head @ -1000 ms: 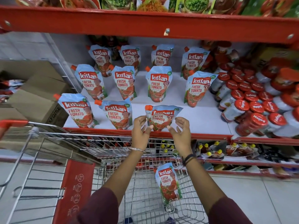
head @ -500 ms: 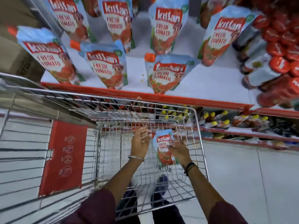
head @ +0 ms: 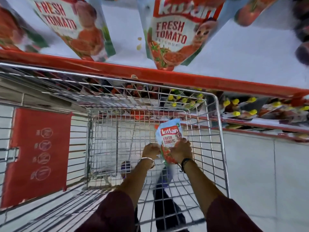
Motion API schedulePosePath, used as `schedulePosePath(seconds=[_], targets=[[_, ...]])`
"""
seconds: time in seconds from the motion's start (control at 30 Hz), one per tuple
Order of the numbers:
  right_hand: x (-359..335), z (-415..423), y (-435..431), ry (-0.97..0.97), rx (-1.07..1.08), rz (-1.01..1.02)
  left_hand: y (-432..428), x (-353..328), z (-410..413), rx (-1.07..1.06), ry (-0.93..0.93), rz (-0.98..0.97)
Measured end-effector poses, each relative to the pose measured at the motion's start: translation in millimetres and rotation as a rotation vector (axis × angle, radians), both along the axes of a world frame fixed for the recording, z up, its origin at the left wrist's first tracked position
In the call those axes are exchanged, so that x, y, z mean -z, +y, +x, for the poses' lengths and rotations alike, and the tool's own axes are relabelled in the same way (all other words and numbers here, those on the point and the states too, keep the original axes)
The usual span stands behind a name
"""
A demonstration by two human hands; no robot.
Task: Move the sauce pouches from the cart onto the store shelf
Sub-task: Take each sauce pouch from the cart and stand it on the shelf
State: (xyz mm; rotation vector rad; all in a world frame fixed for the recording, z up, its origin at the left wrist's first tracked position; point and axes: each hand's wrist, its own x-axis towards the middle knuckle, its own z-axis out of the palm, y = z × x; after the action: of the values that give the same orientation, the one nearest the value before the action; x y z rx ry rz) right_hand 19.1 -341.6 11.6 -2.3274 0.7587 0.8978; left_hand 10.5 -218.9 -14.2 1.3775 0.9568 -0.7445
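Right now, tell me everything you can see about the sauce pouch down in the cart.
The sauce pouch is a glossy, flexible stand-up pack, pale blue on top with a red Kissan logo, "Fresh Tomato" lettering and tomato artwork lower down. An orange-red spout sits at its upper left corner. It stands roughly upright, tilted slightly, deep inside the wire cart. The left hand and right hand grip its lower half from either side.

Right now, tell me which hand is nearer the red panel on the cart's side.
Left. The left hand sits at the blue Kissan sauce pouch's left edge, toward the red panel; the right hand grips its far side.
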Motion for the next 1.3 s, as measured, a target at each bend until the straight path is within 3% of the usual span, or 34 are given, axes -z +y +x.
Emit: schedulePosePath(seconds=[0.1, 0.37, 0.5, 0.77, 0.9, 1.07, 1.3], targets=[[41, -3, -6, 0.036, 0.032, -0.032, -10, 39, 1, -0.08, 0.077, -0.031], [44, -1, -7, 0.057, 0.225, 0.149, 8, 43, 5, -0.029, 0.027, 0.103], [53, 1, -10, 0.043, 0.298, 0.166, 2, 39, 4, -0.043, 0.038, 0.047], [31, 0, -17, 0.027, 0.327, 0.238, 10, 9, 0, 0.111, -0.167, 0.076], [-14, -2, -21, -0.122, 0.353, 0.302, 17, -36, 3, 0.191, -0.344, 0.137], [-81, -16, -21, -0.443, 0.379, 0.445, 22, -103, 9, 0.285, -0.587, 0.179], [-173, -18, -35, -0.765, 0.407, 0.514, 4, -204, 10, 0.214, -0.893, 0.177]])
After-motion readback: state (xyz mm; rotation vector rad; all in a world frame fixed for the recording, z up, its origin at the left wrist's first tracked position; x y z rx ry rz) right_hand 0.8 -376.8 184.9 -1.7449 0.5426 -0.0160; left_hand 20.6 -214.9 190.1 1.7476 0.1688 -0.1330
